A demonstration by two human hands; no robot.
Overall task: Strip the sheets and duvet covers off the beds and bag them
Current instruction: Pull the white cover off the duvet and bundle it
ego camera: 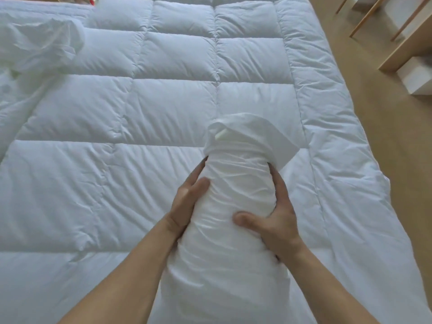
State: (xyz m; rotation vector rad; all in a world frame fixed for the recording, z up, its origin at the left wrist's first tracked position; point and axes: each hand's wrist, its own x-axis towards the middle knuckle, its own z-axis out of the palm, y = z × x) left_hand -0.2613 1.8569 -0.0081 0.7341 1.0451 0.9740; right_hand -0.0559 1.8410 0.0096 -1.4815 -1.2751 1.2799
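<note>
Fingers: left hand (pixel 187 202) and right hand (pixel 278 216) wrap a white bundle of cloth (pixel 233 206) from both sides, thumbs on top, other fingers curled along its flanks.
Bundle: held upright-ish over the near middle of the bed, its far end loose and folded over (sheet or cover, cannot tell which).
Duvet (pixel 163 101): bare, quilted, spread flat across the bed.
Far left: another crumpled white heap (pixel 39 47).
Right: wooden floor (pixel 385 136), furniture legs (pixel 364 22).
</note>
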